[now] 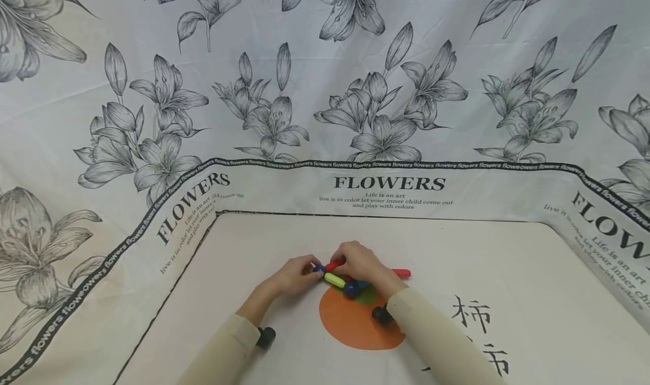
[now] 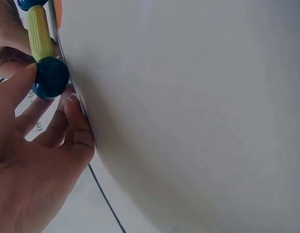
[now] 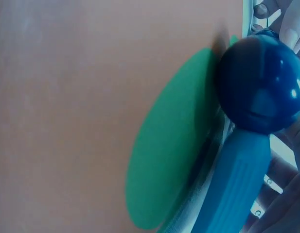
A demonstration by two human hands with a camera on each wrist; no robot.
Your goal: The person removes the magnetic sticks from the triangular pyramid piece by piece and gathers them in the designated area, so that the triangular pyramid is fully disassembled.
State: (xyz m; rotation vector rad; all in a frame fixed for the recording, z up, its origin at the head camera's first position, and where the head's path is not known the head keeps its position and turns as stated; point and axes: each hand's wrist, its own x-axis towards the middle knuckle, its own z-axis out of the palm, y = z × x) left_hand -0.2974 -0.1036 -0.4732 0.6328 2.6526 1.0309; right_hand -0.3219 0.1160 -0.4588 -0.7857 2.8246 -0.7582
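Note:
My left hand (image 1: 297, 275) pinches a dark blue ball (image 2: 51, 77) between thumb and fingers. From this ball a ridged yellow-green rod (image 1: 334, 280) leads to a second dark blue ball (image 1: 351, 289). A blue rod (image 3: 236, 179) joins that second ball (image 3: 260, 82). Close by, my right hand (image 1: 361, 262) curls over the pieces and grips a red rod (image 1: 334, 265), whose near end meets the ball in the left hand. Another red rod (image 1: 402, 272) sticks out beyond the right wrist. The right hand hides part of the linked pieces.
Under the hands lies a pale table cover with a printed orange fruit (image 1: 355, 326), its green leaf (image 3: 167, 145) and dark written characters (image 1: 471, 313). A flower-patterned cloth (image 1: 386, 119) rises behind and at the sides. Dark wrist devices (image 1: 266, 337) sit beneath the sleeves.

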